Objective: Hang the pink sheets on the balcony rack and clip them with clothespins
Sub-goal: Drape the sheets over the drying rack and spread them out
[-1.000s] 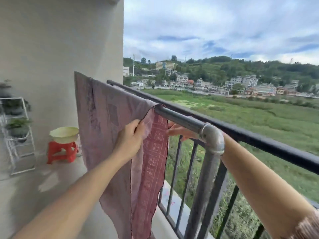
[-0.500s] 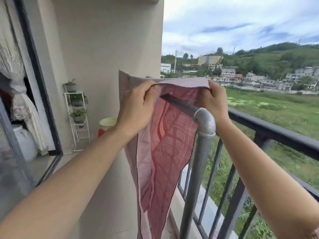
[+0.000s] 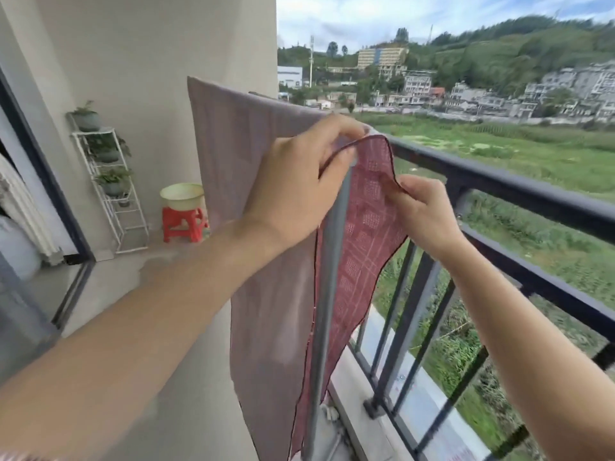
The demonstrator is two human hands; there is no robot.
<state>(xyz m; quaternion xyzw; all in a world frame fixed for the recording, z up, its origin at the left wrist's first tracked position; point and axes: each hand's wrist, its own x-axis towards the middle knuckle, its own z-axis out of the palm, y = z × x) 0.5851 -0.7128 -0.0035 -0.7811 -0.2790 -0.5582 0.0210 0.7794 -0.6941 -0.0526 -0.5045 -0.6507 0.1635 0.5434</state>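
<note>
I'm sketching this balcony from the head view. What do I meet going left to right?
Plant shelf → red stool → pink sheet → left hand → right hand → black railing.

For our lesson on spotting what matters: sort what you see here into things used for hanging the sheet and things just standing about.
In use:
pink sheet
grey rack post
left hand
right hand

Standing about:
red stool
basin
plant shelf
black railing

No clothespins visible.
</note>
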